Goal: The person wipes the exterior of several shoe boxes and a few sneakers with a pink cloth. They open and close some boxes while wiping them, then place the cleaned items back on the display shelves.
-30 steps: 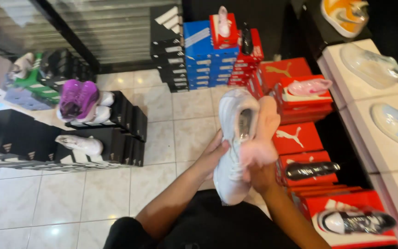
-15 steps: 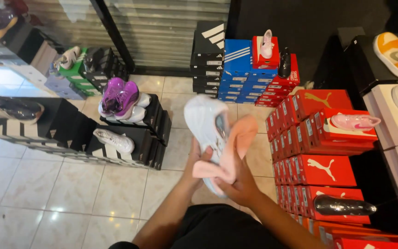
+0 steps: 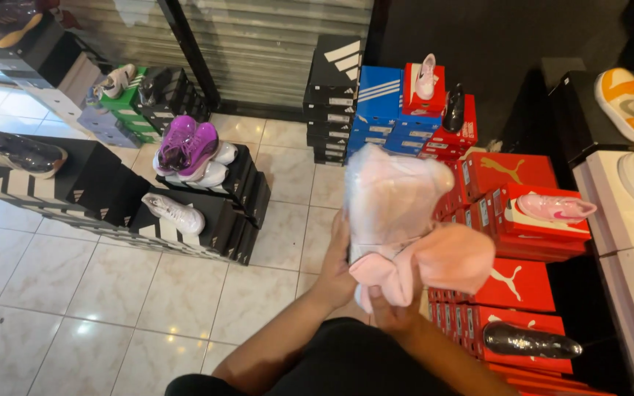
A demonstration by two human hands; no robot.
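One pale pink-and-white sports shoe (image 3: 387,198) is held up at centre, blurred, over the tiled floor (image 3: 75,293). At left, a pair of purple trainers (image 3: 188,147) sits on black boxes (image 3: 97,191). The left hand (image 3: 337,268) cups the shoe's side; the right hand (image 3: 390,312) grips one pink cloth (image 3: 434,264) against it. Half a second ago the shoe's opening showed; now the cloth covers its lower part. One pink shoe (image 3: 552,207) lies on red boxes (image 3: 515,220), right.

Daylight enters from the upper left and puts soft glare on the glossy tiled floor (image 3: 75,308). The right side behind the red shoe boxes (image 3: 522,286) falls into deep shadow. The pale shoe (image 3: 390,198) and pink cloth (image 3: 434,264) are smeared by motion blur, their edges soft. Straight lines bow towards the frame's edges from wide-angle distortion.
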